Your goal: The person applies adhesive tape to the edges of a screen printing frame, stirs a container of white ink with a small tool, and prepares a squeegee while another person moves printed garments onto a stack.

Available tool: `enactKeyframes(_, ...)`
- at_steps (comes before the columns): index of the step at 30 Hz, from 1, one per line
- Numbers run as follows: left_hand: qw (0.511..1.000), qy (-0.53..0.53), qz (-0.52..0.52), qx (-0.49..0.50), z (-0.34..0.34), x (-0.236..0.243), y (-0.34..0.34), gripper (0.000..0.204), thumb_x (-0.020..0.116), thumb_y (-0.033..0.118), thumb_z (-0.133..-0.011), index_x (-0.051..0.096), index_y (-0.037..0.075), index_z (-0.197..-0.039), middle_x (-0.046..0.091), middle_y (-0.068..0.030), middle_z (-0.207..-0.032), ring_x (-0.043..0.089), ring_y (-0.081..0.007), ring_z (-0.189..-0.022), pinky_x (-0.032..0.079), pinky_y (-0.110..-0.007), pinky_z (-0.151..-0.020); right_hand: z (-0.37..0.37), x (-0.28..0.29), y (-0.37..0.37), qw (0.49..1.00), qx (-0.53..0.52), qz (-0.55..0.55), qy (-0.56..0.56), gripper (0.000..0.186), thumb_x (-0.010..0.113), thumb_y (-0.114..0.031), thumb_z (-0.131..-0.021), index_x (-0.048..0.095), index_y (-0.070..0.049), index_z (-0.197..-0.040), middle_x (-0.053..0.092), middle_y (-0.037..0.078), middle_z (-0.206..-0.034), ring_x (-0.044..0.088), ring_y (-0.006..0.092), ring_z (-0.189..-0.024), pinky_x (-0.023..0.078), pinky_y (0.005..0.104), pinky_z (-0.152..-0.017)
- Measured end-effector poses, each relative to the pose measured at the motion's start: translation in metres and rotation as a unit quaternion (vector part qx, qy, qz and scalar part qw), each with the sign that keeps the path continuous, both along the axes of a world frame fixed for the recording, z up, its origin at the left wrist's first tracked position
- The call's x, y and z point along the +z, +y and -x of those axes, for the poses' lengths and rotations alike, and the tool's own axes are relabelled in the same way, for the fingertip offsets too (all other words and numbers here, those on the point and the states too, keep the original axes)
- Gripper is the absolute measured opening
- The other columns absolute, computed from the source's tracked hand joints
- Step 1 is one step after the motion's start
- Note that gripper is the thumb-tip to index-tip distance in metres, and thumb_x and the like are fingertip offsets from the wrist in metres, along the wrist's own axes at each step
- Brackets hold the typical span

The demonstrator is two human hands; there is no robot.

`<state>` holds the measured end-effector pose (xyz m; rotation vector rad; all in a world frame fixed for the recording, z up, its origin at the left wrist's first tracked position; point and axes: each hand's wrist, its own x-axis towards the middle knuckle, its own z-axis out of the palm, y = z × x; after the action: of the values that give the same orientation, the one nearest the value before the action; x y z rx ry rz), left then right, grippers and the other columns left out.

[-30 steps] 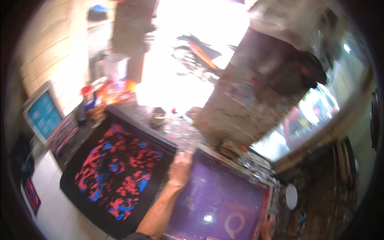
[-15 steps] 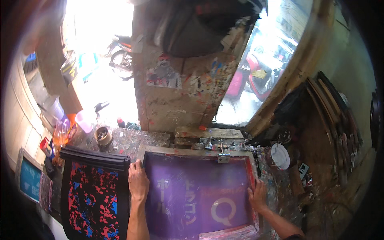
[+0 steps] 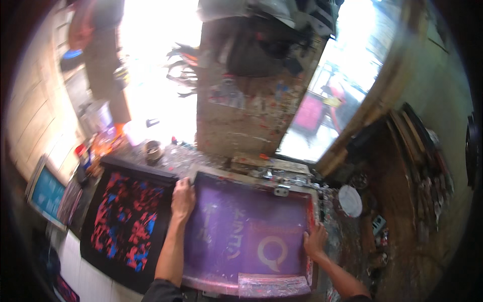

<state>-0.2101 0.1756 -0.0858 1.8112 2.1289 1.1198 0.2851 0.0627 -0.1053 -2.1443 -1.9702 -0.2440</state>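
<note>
A purple silk-screen frame lies on the bench in front of me, with pale lettering and a round logo in its mesh. My left hand is closed on its left rail near the far corner. On the right rail, my right hand has its fingers closed over the edge. A flat, ink-smeared pinkish strip lies across the frame's near edge. A metal hinge clamp sits at its far rail. Left of the frame, beside my left forearm, lies black fabric printed in red and blue.
A smaller teal screen leans at the far left. Behind the fabric stand a brown pot, plastic cups and bottles. On the right are a white round lid and stacked wooden frames. A post rises behind the bench.
The view has swung left and blurred, so the doorway and bench appear shifted right. Both hands stay on the screen frame's side rails.
</note>
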Motion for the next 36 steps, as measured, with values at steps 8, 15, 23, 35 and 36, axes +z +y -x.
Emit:
enactKeyframes(8,0.967,-0.040,-0.199,-0.155,-0.007,0.080,-0.207,0.043,0.072,0.009,-0.088,0.058,0.003,-0.128,0.056,-0.0217,-0.135,0.056,-0.0337,-0.127,0.045,-0.043,-0.105,-0.017,0.002,-0.020,0.998,-0.007,0.025,0.050,0.073,0.069,-0.021,-0.090,0.031,0.002,-0.147,0.042,0.027,-0.140,0.042,0.0441,-0.130,0.033,0.0566,-0.106)
enactKeyframes(15,0.880,-0.026,-0.023,0.474,0.091,-0.104,-0.530,0.027,0.054,0.013,-0.099,0.058,-0.006,-0.117,0.060,-0.0214,-0.108,0.058,-0.0339,-0.098,0.049,-0.045,-0.088,0.008,-0.002,0.005,0.998,0.034,0.037,0.044,0.078,0.070,-0.022,-0.088,0.028,0.002,-0.149,0.036,0.030,-0.143,0.041,0.0484,-0.129,0.033,0.0579,-0.104)
enactKeyframes(23,0.904,-0.170,0.183,0.346,0.042,-0.163,-0.392,0.027,0.055,0.013,-0.098,0.058,-0.006,-0.116,0.060,-0.0211,-0.108,0.058,-0.0336,-0.098,0.049,-0.045,-0.088,-0.006,0.005,-0.002,0.994,0.045,0.054,0.078,0.086,0.070,-0.025,-0.089,0.020,0.003,-0.152,0.034,0.032,-0.144,0.038,0.0505,-0.131,0.031,0.0603,-0.106)
enactKeyframes(35,0.880,-0.179,0.308,0.315,0.023,-0.190,-0.298,0.027,0.057,0.013,-0.096,0.059,-0.006,-0.116,0.061,-0.0206,-0.108,0.059,-0.0330,-0.097,0.049,-0.044,-0.087,-0.011,0.018,-0.010,0.973,0.025,0.147,0.177,0.091,0.073,-0.019,-0.084,0.016,0.004,-0.152,0.022,0.036,-0.147,0.032,0.0557,-0.131,0.026,0.0594,-0.110)
enactKeyframes(36,0.876,-0.181,0.308,0.323,0.024,-0.191,-0.304,0.028,0.057,0.013,-0.096,0.059,-0.006,-0.116,0.061,-0.0206,-0.108,0.059,-0.0330,-0.097,0.049,-0.044,-0.087,-0.005,0.023,-0.004,0.971,0.026,0.150,0.184,0.091,0.073,-0.019,-0.084,0.017,0.004,-0.151,0.022,0.036,-0.148,0.031,0.0550,-0.132,0.026,0.0590,-0.110)
